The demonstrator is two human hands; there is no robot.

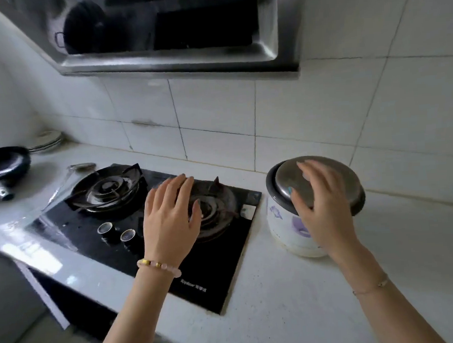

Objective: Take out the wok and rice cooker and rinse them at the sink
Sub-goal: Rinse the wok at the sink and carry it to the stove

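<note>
**Right hand over the rice cooker lid, wok off at the left edge**

The rice cooker (284,220), white with purple flowers, stands on the table (294,299) at centre right of the frame, just right of the stove (200,273). Its metal lid (326,173) sits tilted on top. The right hand (326,213) lies over the lid, its fingers (306,171) spread wide and gently curved, holding nothing; whether they press on the lid I cannot tell. The left hand (170,222) hovers over the right burner (217,211) with its fingers (178,187) straight and slightly apart, empty, and a bead bracelet (158,265) on the wrist. The black wok (4,163) lies on the table at the far left edge, well apart from both hands. Stacked plates (47,141) sit behind it. A hood (173,58) hangs at the top.
</note>
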